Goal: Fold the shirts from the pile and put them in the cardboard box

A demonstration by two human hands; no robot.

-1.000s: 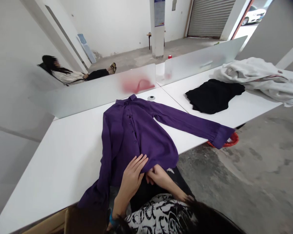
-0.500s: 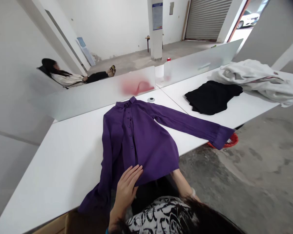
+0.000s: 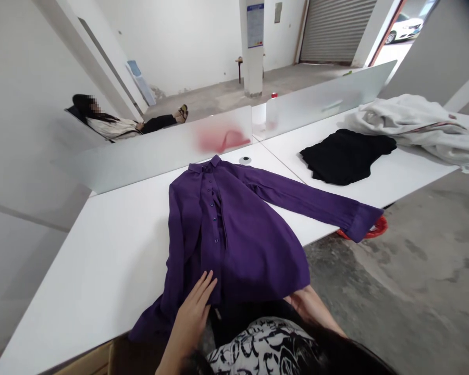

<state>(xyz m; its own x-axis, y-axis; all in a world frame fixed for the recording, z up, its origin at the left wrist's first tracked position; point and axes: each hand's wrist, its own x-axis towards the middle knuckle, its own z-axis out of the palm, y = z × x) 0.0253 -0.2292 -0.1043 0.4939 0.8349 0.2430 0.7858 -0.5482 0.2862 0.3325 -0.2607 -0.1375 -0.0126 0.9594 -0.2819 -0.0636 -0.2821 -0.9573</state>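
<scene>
A purple button-up shirt (image 3: 254, 245) lies front side up on the white table, collar toward the divider. Its right-hand sleeve stretches out past the table's front edge; the other sleeve runs down along the left side. My left hand (image 3: 197, 299) rests on the lower front of the shirt near the button placket, fingers stretched out. At the lower right, my right hand (image 3: 299, 299) is under the shirt's hem, and its fingers are mostly hidden by the cloth.
A folded black garment (image 3: 346, 156) and a heap of pale cloth (image 3: 418, 125) lie on the white table (image 3: 101, 250) to the right. Frosted dividers (image 3: 172, 151) line the back. A red-lined bin (image 3: 377, 229) stands below the edge. A person (image 3: 113, 125) reclines beyond.
My right hand has moved right under the hem, spreading the shirt's lower front wider. My left hand has slid slightly down and left. The view has shifted a little.
</scene>
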